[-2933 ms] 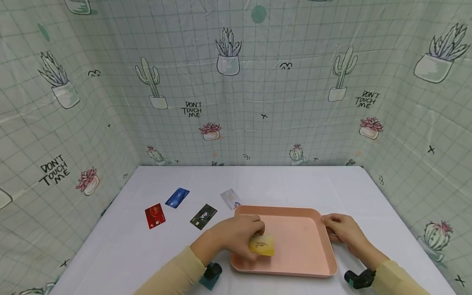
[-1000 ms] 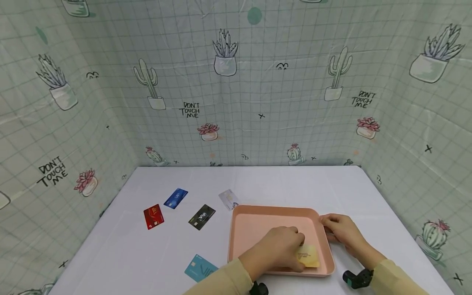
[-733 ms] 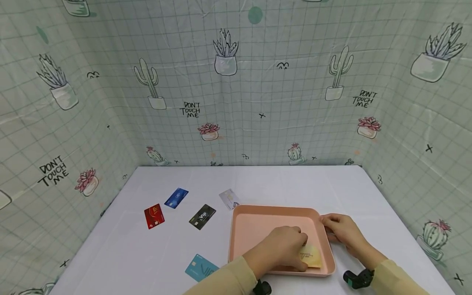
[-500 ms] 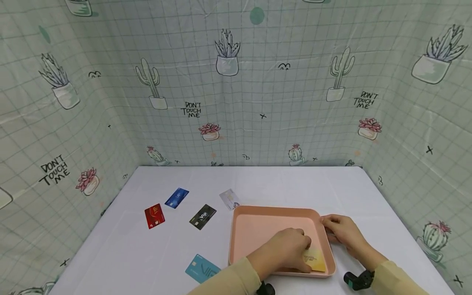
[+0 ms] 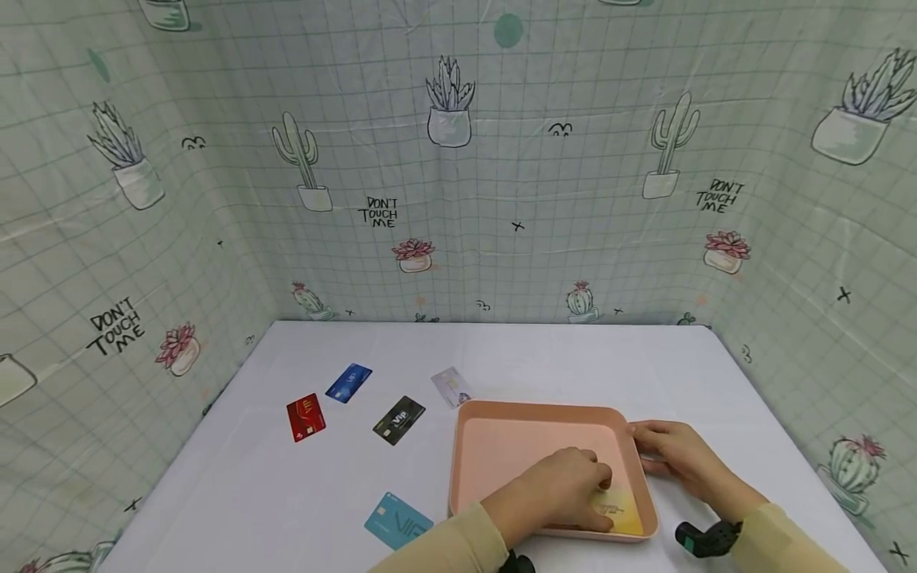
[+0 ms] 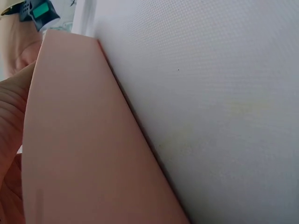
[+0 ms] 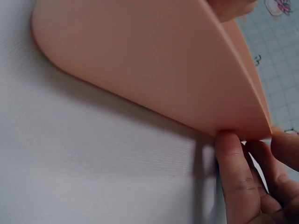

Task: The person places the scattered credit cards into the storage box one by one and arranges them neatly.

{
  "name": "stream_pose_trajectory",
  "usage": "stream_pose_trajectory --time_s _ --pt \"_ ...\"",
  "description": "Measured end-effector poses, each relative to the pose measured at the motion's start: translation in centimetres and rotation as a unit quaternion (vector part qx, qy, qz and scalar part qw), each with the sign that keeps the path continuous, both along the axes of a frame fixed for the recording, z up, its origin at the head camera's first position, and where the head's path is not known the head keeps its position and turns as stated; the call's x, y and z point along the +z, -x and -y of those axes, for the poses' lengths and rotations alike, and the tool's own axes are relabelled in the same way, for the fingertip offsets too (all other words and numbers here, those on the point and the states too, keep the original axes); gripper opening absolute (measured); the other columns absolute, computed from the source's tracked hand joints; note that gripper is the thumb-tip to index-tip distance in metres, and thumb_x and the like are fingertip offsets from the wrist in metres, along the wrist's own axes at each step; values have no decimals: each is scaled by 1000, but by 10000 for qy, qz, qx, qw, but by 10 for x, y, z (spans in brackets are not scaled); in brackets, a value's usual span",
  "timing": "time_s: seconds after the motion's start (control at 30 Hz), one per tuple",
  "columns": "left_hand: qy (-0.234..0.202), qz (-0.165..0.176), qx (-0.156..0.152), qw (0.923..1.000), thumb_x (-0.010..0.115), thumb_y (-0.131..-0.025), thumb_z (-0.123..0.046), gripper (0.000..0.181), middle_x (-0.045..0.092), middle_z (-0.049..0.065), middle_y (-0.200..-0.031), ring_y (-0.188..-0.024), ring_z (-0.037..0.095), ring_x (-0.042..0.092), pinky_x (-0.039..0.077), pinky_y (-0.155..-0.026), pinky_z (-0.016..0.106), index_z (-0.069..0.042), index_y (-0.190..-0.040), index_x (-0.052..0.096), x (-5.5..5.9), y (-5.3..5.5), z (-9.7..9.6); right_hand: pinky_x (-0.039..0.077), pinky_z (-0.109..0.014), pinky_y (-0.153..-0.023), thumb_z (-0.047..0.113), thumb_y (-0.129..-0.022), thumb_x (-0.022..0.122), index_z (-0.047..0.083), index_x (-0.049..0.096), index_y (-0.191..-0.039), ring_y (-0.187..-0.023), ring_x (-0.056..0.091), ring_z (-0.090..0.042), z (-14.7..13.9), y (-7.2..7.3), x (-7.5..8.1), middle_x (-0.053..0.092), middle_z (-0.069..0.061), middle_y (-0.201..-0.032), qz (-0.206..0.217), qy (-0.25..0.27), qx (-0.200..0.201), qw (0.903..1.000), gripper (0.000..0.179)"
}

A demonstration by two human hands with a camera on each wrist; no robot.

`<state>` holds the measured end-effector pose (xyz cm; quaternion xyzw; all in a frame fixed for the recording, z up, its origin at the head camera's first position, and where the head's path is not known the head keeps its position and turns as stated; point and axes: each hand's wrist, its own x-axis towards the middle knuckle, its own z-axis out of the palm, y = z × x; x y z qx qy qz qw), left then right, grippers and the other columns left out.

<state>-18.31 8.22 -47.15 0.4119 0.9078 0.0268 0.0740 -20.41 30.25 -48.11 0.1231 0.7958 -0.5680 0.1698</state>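
A peach tray (image 5: 512,446) lies on the white table, near the front. My left hand (image 5: 566,489) reaches over its front side and holds a yellow card (image 5: 623,509) between thumb and fingers. The card lies low and almost flat in the tray's front right corner, its left part covered by the hand. At the tray's back right corner, my right hand (image 5: 677,455) pinches the rim. In the right wrist view, the thumb is at the rim and the fingers (image 7: 236,175) press the outer wall. The left wrist view shows mostly the tray's outer wall (image 6: 84,130).
Left of the tray, a teal card (image 5: 397,519), a black card (image 5: 399,419), a red card (image 5: 306,417) and a blue card (image 5: 349,383) are spread out. A silver card (image 5: 451,387) lies right by the tray's back left corner. Patterned cloth (image 5: 487,183) walls the table's back and sides.
My left hand has carried the yellow card from the tray's left part to its front right corner, where it now lies flatter. The teal card has come into view. My right hand stays at the rim.
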Motion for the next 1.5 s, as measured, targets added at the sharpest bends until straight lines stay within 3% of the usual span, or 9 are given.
stream_pose_trajectory --time_s 0.4,0.8,1.13,1.5 --pt "-127 63 73 9999 78 -84 -58 40 58 -19 -93 -74 -3 48 42 -67 13 -32 -114 71 6 -1 13 61 -33 -85 25 -105 61 -17 41 -146 -100 71 -15 -5 4 1 67 -24 -129 366 540 5 9979 62" --pt "-369 218 167 9989 79 -84 -53 36 55 -17 -87 -70 -1 48 40 -64 14 -29 -110 71 11 -3 25 61 -32 -85 25 -104 63 -17 40 -146 -99 71 -14 -6 5 1 69 -22 -128 424 643 2 9970 64" --pt "-272 131 249 9992 78 -83 -58 39 57 -19 -89 -75 -3 51 45 -67 15 -32 -111 72 17 -5 37 61 -30 -83 27 -106 60 -16 41 -147 -97 71 -12 -6 5 2 70 -20 -127 451 527 -12 9976 62" --pt "-494 400 462 9969 77 -85 -54 38 62 -16 -96 -79 -2 54 47 -71 17 -28 -113 73 32 -9 68 61 -31 -82 25 -106 59 -17 39 -148 -95 71 -12 -5 7 0 70 -19 -125 475 559 -44 9973 63"
